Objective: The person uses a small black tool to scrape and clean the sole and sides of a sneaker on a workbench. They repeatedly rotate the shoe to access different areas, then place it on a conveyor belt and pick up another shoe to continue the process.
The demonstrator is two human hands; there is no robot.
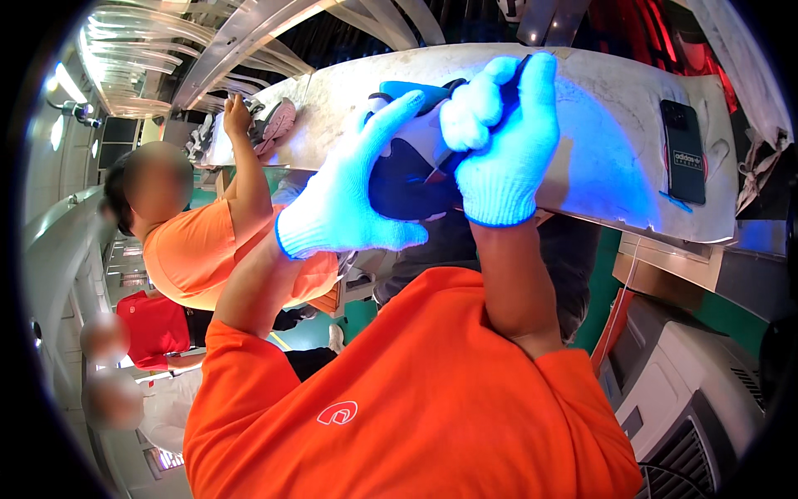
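In white knit gloves lit blue, both my hands are raised over the near edge of the table. My left hand [353, 183] is wrapped round the side of a shoe [407, 179], dark with pale parts and a blue piece on top. Close against the shoe's right side, my right hand [507, 137] is closed, its fingers curled. A narrow dark thing [522, 73] shows between its fingers; its kind cannot be made out. My right hand hides part of the shoe.
A pale worktable [615, 108] curves across the front, with a dark phone [684, 154] and a small blue strip [676, 202] at its right. To the left a co-worker in orange [195, 241] handles shoes [273, 129]. A grey-white machine [690, 391] stands at lower right.
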